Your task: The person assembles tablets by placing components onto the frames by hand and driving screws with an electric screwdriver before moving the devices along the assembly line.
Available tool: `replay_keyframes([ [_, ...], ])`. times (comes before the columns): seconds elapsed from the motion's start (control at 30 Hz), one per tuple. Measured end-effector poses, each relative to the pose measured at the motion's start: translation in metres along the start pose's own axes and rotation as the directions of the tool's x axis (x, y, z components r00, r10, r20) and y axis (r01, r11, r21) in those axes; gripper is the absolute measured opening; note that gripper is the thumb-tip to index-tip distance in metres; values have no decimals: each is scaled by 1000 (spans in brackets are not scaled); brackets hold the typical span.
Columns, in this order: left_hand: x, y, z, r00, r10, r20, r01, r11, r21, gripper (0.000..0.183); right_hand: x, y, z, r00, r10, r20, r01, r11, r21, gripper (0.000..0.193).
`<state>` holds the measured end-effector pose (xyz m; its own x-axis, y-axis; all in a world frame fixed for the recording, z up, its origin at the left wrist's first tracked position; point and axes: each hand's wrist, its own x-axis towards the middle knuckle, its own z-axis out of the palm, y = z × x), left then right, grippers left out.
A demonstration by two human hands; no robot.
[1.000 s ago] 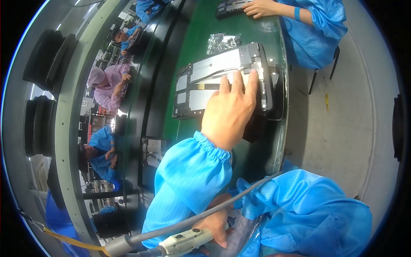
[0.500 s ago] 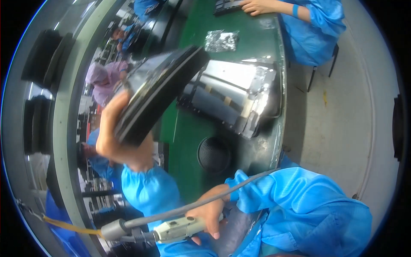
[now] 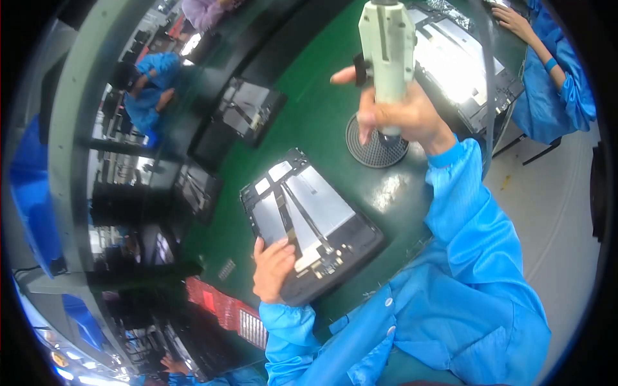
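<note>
The opened tablet (image 3: pixel 309 225) lies flat on the green surface (image 3: pixel 309 122) — thin, stiff, likely fragile inside — so the left hand (image 3: pixel 273 267) presses its edge while the right hand (image 3: pixel 402 112) grips an electric screwdriver (image 3: pixel 386 45).

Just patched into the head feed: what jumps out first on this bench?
The pale electric screwdriver raised at top centre, in the right hand. Below it, mid-frame on the green belt, lies an opened tablet, steadied at its near edge by the left hand. A round black perforated pad sits between them.
</note>
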<state>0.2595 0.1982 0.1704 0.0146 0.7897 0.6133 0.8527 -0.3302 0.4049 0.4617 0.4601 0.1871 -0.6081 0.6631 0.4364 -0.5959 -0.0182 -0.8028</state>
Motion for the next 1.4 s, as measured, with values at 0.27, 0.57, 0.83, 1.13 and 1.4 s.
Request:
replay_keyframes([
  [0.27,-46,17,27,934,-339,110,300,915,271,47,0,40,-12,978,-70,-199,10,959,-284,41],
  [0.57,-39,59,36,845,-361,394,365,929,68,66,-5,46,-14,978,-46,-203,-33,929,-368,39],
  [0.83,-12,47,81,923,-216,317,203,976,75,53,-7,38,-27,977,-13,-212,-73,917,-391,37],
  [1.13,2,57,93,929,-223,296,211,975,74,53,-7,26,-41,975,2,-224,-94,911,-403,32],
  [1.4,12,62,106,929,-252,270,243,968,68,51,-5,23,-49,970,19,-243,-121,903,-413,33],
])
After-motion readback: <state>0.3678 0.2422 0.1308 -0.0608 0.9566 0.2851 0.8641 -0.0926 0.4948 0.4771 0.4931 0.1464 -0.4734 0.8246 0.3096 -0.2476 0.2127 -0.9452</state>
